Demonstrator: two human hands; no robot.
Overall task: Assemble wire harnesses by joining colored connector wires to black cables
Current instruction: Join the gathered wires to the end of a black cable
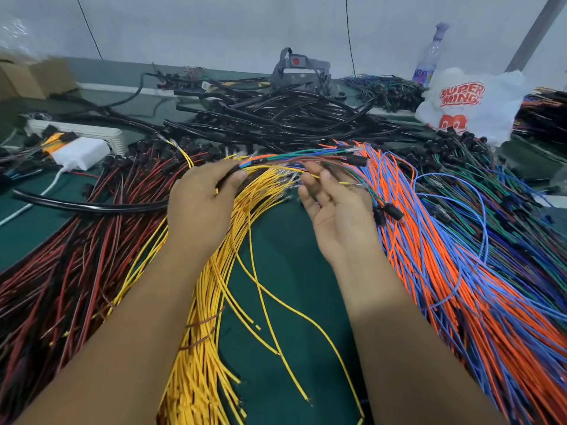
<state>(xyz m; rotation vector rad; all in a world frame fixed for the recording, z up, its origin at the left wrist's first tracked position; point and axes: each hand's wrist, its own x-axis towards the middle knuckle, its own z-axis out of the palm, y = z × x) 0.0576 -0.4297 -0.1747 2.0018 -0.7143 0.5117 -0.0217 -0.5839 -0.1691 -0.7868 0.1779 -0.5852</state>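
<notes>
My left hand grips the end of a black cable from which a small bunch of colored wires sticks out to the right, ending in a black connector. My right hand is palm up beside it, fingers relaxed under a thin yellow wire and the bunch. A thick bundle of yellow wires lies below my hands. Red-and-black wires fan out on the left. Orange and blue wires fan out on the right.
A heap of black cables fills the back of the green table. A white power strip and charger sit at the left, a white plastic bag and a bottle at the back right.
</notes>
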